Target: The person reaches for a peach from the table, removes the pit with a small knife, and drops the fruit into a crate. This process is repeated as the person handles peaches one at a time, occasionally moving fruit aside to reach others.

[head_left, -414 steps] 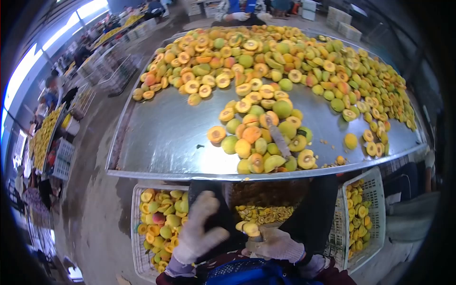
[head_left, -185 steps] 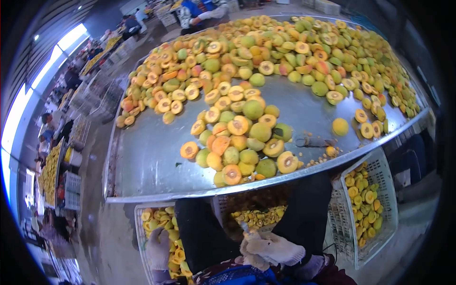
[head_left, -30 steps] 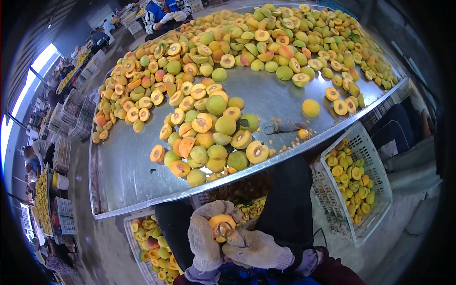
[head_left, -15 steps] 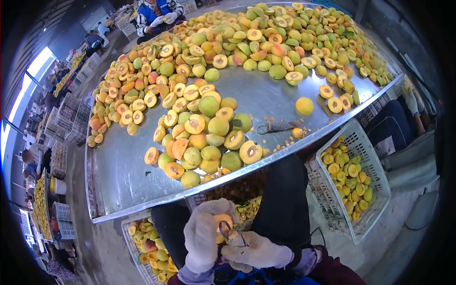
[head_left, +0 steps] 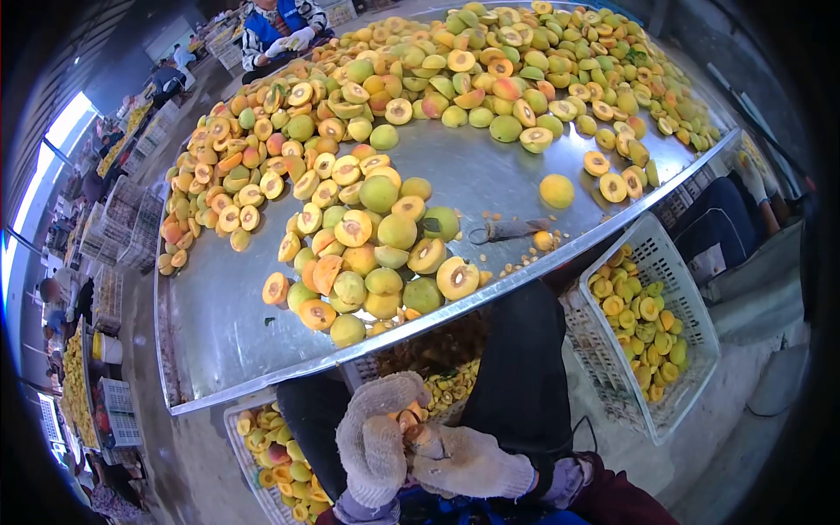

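My left hand (head_left: 376,437), in a pale knit glove, is wrapped round an orange fruit half (head_left: 411,415) in front of my lap. Pressed against it from the right is my right hand (head_left: 468,462), also gloved, closed on a small pitting tool (head_left: 429,443) whose metal end is partly hidden at the fruit. Just above the hands, whole and halved fruits (head_left: 381,236) lie heaped near the front edge of the metal table (head_left: 236,324). Another tool with a wire loop (head_left: 512,229) rests on the table among scattered pits.
A crate of fruit halves (head_left: 696,385) stands at the right, another (head_left: 236,420) at lower left, and a third container of pieces sits between my knees. A large fruit pile covers the table's far side. A co-worker (head_left: 284,31) is across it; another person's leg (head_left: 722,223) shows at right.
My left hand has turned and closed further over the fruit. The tool's loop, visible before, is now mostly hidden. The view has shifted slightly.
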### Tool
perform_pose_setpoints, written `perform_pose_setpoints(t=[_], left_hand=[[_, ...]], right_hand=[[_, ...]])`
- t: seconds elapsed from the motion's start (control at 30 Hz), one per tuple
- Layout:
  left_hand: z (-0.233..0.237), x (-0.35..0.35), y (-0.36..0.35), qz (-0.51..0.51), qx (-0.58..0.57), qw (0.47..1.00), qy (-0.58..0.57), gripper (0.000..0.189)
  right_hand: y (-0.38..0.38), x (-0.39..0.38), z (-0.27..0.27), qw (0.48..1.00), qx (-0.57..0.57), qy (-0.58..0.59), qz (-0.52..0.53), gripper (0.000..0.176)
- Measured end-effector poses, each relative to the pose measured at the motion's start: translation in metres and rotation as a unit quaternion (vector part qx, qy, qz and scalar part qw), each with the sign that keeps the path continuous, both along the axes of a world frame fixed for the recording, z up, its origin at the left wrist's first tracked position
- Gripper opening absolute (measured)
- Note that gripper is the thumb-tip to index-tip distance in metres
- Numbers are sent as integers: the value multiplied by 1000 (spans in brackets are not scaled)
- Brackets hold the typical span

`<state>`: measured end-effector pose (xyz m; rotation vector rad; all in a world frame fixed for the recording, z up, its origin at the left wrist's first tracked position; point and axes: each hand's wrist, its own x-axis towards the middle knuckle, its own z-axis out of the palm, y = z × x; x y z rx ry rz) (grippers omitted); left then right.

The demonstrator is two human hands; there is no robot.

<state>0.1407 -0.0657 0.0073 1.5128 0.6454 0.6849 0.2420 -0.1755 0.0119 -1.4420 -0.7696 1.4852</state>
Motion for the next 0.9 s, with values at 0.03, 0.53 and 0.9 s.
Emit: perform_pose_setpoints(t=[0.03, 0.53, 0.9], left_hand=[[3, 0, 2, -1, -2, 1000, 0, 61], [36, 20, 19, -70, -11, 990, 118, 22], [53, 30, 25, -129, 256, 921, 264, 14]], right_hand=[[0, 0, 1, 985, -61, 161, 21, 27], [-5, 13, -5, 938, -38, 339, 65, 31], [-7, 10, -10, 885, -25, 462, 47, 36]])
